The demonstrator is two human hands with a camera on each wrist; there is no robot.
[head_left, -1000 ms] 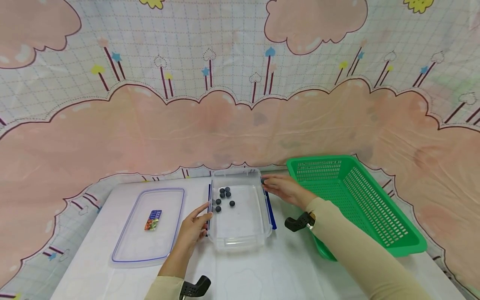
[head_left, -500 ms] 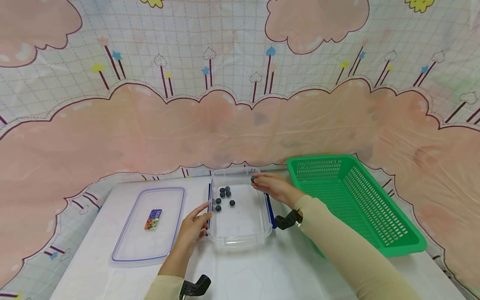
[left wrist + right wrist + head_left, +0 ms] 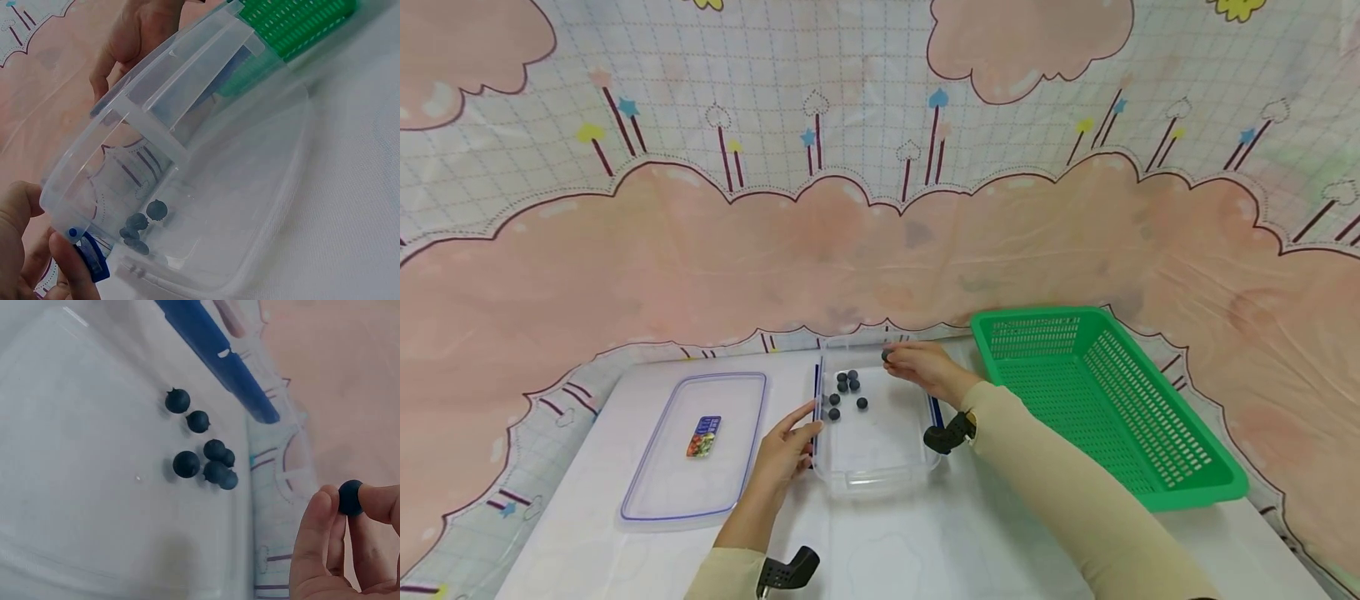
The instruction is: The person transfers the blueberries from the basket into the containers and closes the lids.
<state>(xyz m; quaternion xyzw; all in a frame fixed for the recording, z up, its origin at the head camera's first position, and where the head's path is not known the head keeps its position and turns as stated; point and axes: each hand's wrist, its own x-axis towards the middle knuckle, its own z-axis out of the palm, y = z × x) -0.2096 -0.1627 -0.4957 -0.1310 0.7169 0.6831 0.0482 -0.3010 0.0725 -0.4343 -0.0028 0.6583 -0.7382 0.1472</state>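
Observation:
My right hand (image 3: 931, 369) is over the far part of a clear plastic box (image 3: 878, 482). Its thumb and fingertips pinch one dark blueberry (image 3: 351, 499), seen up close in the right wrist view. Several more blueberries (image 3: 186, 464) lie on the box floor, most of them grouped toward the far left. At the box's left side, my left hand (image 3: 784, 448) holds the rim, its fingers and thumb beside a blue latch (image 3: 92, 257) in the left wrist view. Another blue latch strip runs along the box's right side.
A clear lid (image 3: 651, 497) with a blue seal lies left of the box, a small printed label (image 3: 703, 437) on it. To the right stands a large green perforated basket (image 3: 1195, 502). A patterned cloth (image 3: 880, 267) hangs behind the white table (image 3: 880, 558).
My right hand has carried the blueberry leftward, from the box's right edge to over its far part. My left hand stays on the rim, and the other blueberries keep their places.

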